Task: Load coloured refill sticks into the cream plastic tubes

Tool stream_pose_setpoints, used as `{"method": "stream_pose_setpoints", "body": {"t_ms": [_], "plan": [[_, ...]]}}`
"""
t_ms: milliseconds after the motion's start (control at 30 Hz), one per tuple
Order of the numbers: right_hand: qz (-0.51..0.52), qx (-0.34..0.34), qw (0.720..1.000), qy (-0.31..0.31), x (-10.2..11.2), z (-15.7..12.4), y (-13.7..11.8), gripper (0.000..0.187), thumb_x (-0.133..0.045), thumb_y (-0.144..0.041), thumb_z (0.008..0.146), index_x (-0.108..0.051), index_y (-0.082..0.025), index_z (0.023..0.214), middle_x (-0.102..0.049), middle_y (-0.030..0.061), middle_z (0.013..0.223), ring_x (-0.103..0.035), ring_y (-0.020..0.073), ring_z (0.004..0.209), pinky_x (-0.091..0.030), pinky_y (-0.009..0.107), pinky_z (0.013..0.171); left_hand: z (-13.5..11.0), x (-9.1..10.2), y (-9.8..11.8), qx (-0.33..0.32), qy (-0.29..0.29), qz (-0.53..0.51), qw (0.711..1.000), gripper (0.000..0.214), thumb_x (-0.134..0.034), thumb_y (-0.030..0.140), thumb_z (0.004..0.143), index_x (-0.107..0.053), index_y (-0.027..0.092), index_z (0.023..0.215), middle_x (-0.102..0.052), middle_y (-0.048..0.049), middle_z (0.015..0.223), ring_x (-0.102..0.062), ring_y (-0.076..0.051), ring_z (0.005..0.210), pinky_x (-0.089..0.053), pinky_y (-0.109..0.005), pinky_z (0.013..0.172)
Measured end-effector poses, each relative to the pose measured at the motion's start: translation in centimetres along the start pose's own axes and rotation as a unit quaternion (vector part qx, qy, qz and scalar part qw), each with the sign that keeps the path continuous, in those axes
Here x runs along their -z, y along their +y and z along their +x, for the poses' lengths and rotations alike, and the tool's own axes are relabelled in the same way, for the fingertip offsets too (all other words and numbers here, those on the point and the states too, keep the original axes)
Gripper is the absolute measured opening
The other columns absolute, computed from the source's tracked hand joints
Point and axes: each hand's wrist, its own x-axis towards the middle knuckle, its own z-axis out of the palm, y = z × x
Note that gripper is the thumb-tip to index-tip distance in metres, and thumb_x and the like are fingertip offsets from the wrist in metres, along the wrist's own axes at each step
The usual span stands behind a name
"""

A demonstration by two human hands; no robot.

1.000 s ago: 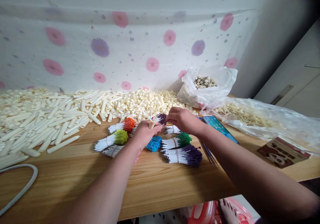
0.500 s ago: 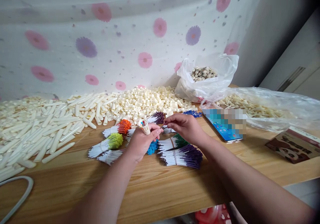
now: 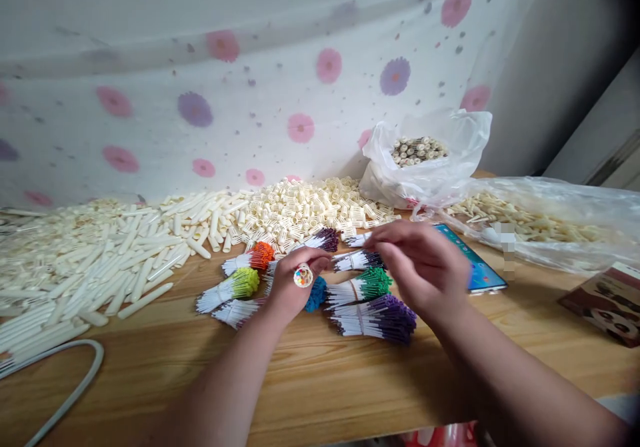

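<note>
My left hand (image 3: 293,284) is closed around a cream pen barrel (image 3: 303,275), its open end facing me with several coloured tips inside. To its right, my right hand (image 3: 425,267) is raised over the bundles with thumb and fingers curled together; whatever they hold is hidden. White pen refills lie bundled about the hands: orange-tipped (image 3: 261,255), yellow-green (image 3: 244,282), blue (image 3: 316,294), green (image 3: 375,283), purple (image 3: 395,317) and dark maroon (image 3: 326,238). A black-tipped bundle (image 3: 357,260) lies partly behind my right fingers.
Cream pen barrels (image 3: 145,250) and short slotted cream parts (image 3: 310,207) are heaped along the back. A white plastic bag (image 3: 385,180) holds finished-looking parts. Further right are a clear bag (image 3: 540,224) of cream pieces, a phone (image 3: 483,270) and a box (image 3: 605,307). A white cable (image 3: 95,367) curves at left.
My right hand has moved right, away from my left hand. My left hand has turned the barrel's open end toward me. The view has shifted slightly, moving the scene rightward.
</note>
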Motion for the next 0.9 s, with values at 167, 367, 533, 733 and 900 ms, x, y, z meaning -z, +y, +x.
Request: {"method": "stream_pose_setpoints", "body": {"t_ms": [167, 367, 533, 733, 900], "plan": [[0.006, 0.062, 0.998, -0.011, 1.7, 0.2, -3.4, 0.023, -0.055, -0.010, 0.082, -0.062, -0.027, 0.097, -0.069, 0.0046, 0.081, -0.066, 0.0194, 0.080, -0.055, 0.035, 0.070, 0.0, 0.2, -0.5, -0.020, 0.033, 0.065, 0.997, 0.019, -0.055, 0.030, 0.081, -0.066, 0.018, 0.071, -0.067, -0.0031, 0.074, -0.060, -0.017, 0.073, -0.046, -0.027, 0.070], [-0.029, 0.128, 0.986, -0.102, 0.4, 0.4, -3.8, 0.027, -0.052, -0.004, 0.078, -0.058, -0.021, 0.098, -0.069, 0.0062, 0.077, -0.066, 0.0151, 0.074, -0.056, 0.027, 0.067, -0.1, 0.3, -0.7, -0.035, 0.025, 0.075, 0.996, 0.020, -0.055, 0.031, 0.081, -0.063, 0.018, 0.068, -0.062, -0.0020, 0.069, -0.057, -0.016, 0.069, -0.044, -0.026, 0.067], [-0.037, 0.164, 0.982, -0.085, -1.2, -0.2, -2.5, 0.030, -0.053, -0.002, 0.077, -0.054, -0.018, 0.102, -0.069, 0.0097, 0.085, -0.065, 0.0168, 0.083, -0.057, 0.031, 0.068, 0.0, 0.1, -0.5, -0.060, 0.017, 0.064, 0.996, 0.019, -0.056, 0.029, 0.080, -0.061, 0.018, 0.065, -0.061, -0.0019, 0.068, -0.057, -0.016, 0.069, -0.044, -0.027, 0.068], [-0.038, 0.161, 0.983, -0.080, -2.4, -0.7, -1.6, 0.020, -0.054, -0.002, 0.079, -0.058, -0.013, 0.095, -0.068, 0.0106, 0.083, -0.064, 0.0172, 0.079, -0.055, 0.032, 0.068, -0.1, -0.2, -0.9, -0.117, 0.018, 0.053, 0.992, 0.012, -0.057, 0.023, 0.079, -0.061, 0.018, 0.068, -0.060, 0.0003, 0.068, -0.056, -0.015, 0.068, -0.043, -0.028, 0.066], [-0.107, 0.098, 0.985, -0.099, -2.8, -1.4, -0.8, 0.013, -0.055, -0.008, 0.080, -0.060, -0.017, 0.087, -0.062, 0.0083, 0.086, -0.059, 0.0170, 0.079, -0.051, 0.032, 0.067, -0.2, 0.1, -1.3, -0.156, 0.038, 0.101, 0.982, 0.011, -0.059, 0.028, 0.081, -0.064, 0.019, 0.086, -0.056, -0.0023, 0.082, -0.054, -0.017, 0.078, -0.043, -0.028, 0.070]]}}
